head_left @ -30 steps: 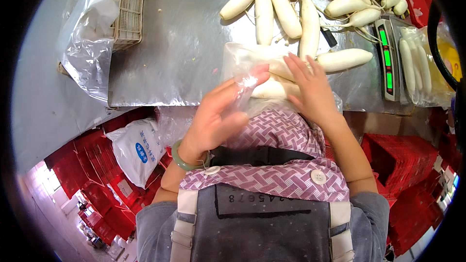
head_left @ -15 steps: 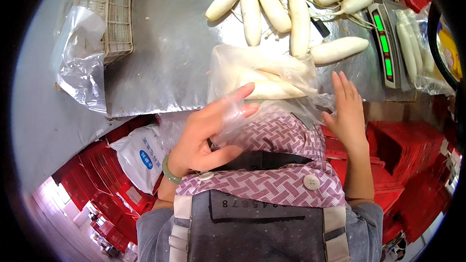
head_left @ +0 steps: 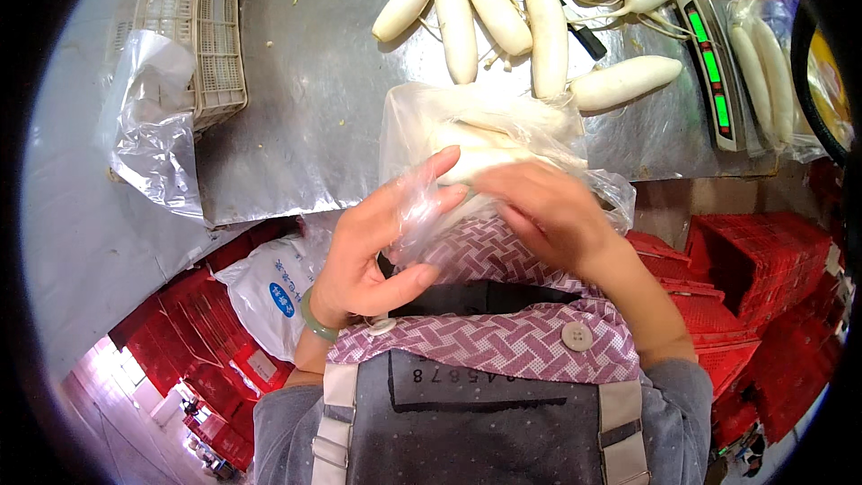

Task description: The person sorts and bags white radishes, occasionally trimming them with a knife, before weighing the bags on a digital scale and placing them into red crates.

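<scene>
A clear plastic bag point(head_left: 395, 126) with white radishes point(head_left: 485, 162) inside lies at the table's near edge, its loose mouth toward me. My left hand point(head_left: 373, 238), a green bangle on its wrist, is at the left of that mouth. Its fingers and thumb are spread, and thin plastic film lies against the fingertips. Over the right part of the bag mouth reaches my right hand point(head_left: 552, 216), its fingers bent toward the left hand. Motion blurs those fingers, so whether they pinch the film cannot be made out.
Several loose white radishes point(head_left: 489, 4) lie at the far side of the metal table point(head_left: 305, 81). A scale with a green display point(head_left: 709, 67) and bagged radishes point(head_left: 763, 81) are at the right. A pale plastic crate point(head_left: 217, 36) stands left; red crates point(head_left: 754, 260) are below the table.
My right hand has swung left from beside the bag to over its mouth, its fingers now bent instead of stretched out. My left hand has hardly moved.
</scene>
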Demonstrator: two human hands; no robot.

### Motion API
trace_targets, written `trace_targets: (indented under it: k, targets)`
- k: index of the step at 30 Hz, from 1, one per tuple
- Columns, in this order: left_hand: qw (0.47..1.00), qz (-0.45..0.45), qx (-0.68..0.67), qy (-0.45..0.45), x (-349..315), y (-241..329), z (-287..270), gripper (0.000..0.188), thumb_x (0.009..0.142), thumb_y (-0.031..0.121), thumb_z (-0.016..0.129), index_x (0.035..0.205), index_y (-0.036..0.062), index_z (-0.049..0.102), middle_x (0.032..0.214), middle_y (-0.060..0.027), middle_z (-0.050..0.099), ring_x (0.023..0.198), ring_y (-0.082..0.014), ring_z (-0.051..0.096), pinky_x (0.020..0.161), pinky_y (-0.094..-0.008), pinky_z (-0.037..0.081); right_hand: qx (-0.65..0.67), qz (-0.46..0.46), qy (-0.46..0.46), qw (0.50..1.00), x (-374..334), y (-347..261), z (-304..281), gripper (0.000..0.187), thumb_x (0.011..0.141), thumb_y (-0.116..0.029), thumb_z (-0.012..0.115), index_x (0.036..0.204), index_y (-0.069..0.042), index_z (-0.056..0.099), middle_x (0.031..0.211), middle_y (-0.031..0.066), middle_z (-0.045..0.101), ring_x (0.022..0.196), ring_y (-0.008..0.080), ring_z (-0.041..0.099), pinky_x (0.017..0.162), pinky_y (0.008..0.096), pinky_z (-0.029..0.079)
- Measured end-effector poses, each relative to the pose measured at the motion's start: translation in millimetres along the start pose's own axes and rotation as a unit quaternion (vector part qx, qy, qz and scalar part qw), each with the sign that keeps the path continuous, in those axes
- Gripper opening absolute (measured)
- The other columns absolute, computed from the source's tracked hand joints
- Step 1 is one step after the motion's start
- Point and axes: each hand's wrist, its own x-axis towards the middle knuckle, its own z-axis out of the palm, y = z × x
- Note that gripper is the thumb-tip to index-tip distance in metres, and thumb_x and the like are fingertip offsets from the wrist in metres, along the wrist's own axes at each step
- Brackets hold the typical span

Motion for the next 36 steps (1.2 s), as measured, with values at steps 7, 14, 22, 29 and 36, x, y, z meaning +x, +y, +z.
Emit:
trace_targets:
  k: [7, 14, 22, 29, 36]
  targets:
    - [0.997, -0.055, -0.011, 0.062, -3.8, 1.0, 3.0, 0.053, 0.073, 0.010, 0.061, 0.125, 0.0007, 0.059, 0.141, -0.0202, 0.047, 0.127, -0.0308, 0.049, 0.104, -0.0346, 0.035, -0.097, 0.142, -0.142, 0.975, 17.6, 91.5, 57.4, 0.045, 0.087, -0.016, 0.063, 0.127, -0.005, 0.047, 0.126, 0.0209, 0.054, 0.115, 0.0380, 0.052, 0.095, 0.0430, 0.043]
    - [0.995, -0.067, -0.008, 0.073, 11.9, 3.0, 12.3, 0.050, 0.074, 0.002, 0.062, 0.124, -0.0010, 0.059, 0.140, -0.0193, 0.048, 0.127, -0.0291, 0.049, 0.104, -0.0350, 0.036, 0.016, 0.047, -0.161, 0.986, 37.1, 126.4, 85.1, 0.043, 0.091, -0.028, 0.057, 0.124, -0.001, 0.052, 0.130, 0.0195, 0.052, 0.118, 0.0310, 0.053, 0.093, 0.0384, 0.048]
    - [0.937, -0.207, -0.158, 0.234, 9.5, 6.4, -2.5, 0.037, 0.086, 0.010, 0.057, 0.121, -0.0013, 0.060, 0.131, -0.0159, 0.056, 0.076, -0.0097, 0.062, 0.071, -0.0204, 0.048, -0.092, 0.073, -0.062, 0.991, 55.0, 85.3, 18.0, 0.034, 0.089, -0.031, 0.056, 0.104, -0.002, 0.065, 0.111, 0.0179, 0.062, 0.101, 0.0344, 0.060, 0.089, 0.0417, 0.047]
    - [0.911, -0.112, -0.160, 0.363, 19.7, -12.6, -46.2, 0.029, 0.091, 0.011, 0.053, 0.114, -0.0048, 0.061, 0.107, -0.0169, 0.066, 0.063, -0.0078, 0.060, 0.056, -0.0187, 0.043, -0.256, 0.181, -0.338, 0.887, 3.7, 17.5, -88.1, 0.046, 0.091, -0.049, 0.049, 0.092, -0.005, 0.064, 0.085, 0.0187, 0.066, 0.083, 0.0382, 0.065, 0.072, 0.0487, 0.051]
    - [0.919, -0.067, -0.116, 0.371, 31.3, -4.1, -73.7, 0.025, 0.089, 0.016, 0.056, 0.102, -0.0031, 0.066, 0.083, -0.0099, 0.067, 0.065, -0.0128, 0.061, 0.054, -0.0221, 0.040, -0.373, 0.132, -0.265, 0.879, 18.6, -44.4, -157.8, 0.022, 0.087, -0.029, 0.056, 0.101, -0.013, 0.064, 0.071, 0.0132, 0.064, 0.067, 0.0309, 0.065, 0.056, 0.0437, 0.050]
